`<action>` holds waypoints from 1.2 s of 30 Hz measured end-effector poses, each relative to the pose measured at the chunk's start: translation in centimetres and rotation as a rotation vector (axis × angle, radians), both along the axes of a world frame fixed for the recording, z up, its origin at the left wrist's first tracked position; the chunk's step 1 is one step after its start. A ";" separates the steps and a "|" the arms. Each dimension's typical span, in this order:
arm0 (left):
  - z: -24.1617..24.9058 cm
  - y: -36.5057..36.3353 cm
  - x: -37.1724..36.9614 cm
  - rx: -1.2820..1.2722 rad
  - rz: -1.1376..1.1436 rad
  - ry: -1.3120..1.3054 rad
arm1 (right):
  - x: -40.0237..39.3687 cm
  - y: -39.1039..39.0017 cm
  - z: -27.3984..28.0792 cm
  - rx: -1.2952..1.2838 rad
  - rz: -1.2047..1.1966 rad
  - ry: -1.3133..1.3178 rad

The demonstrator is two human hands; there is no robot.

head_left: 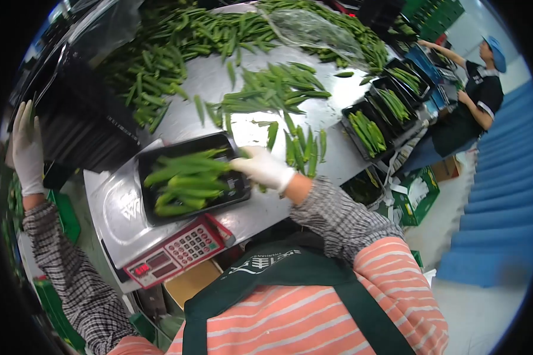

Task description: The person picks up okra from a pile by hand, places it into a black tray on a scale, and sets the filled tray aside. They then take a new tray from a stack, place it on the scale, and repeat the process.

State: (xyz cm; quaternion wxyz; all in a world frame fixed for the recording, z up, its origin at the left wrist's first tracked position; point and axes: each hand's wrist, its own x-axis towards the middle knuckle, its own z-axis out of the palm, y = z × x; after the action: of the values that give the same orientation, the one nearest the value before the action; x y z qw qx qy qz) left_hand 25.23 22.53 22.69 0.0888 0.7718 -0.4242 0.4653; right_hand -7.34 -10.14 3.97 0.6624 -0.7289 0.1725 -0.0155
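Note:
My left hand (28, 148), in a white glove, is raised at the far left beside a stack of black trays (83, 112); its fingers are stretched out. My right hand (263, 167), also gloved, is closed at the right rim of a black tray (236, 192), with a bit of green okra showing at its fingertips. Several okra pods (189, 180) lie in that tray, which rests on the metal plate of a scale (118, 236). Loose okra (302, 148) lies on the metal table just beyond my right hand.
A large okra heap (201, 32) covers the table's back, partly under clear plastic (308, 29). Filled black trays (367, 133) line the right side. A co-worker (477, 89) in a blue cap stands there. The scale's red keypad (180, 251) faces me; a green crate (417, 195) is on the floor.

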 end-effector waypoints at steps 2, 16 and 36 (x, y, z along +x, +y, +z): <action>0.0 1.3 6.7 0.100 0.050 0.105 | -4.9 -4.7 2.8 -0.039 -0.201 0.181; 4.5 5.0 13.7 0.210 0.290 0.505 | -25.9 -26.5 -6.0 -0.021 -1.151 0.179; -6.6 2.2 -25.0 0.176 0.209 0.620 | -9.6 -19.5 -10.1 -0.854 -0.426 0.416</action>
State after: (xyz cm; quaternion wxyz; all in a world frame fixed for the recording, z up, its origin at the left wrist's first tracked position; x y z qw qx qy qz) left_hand 0.26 24.73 16.08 0.0987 0.9205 -0.3342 0.1765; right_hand -16.98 -29.59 -6.15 0.2397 -0.8706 0.4233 -0.0737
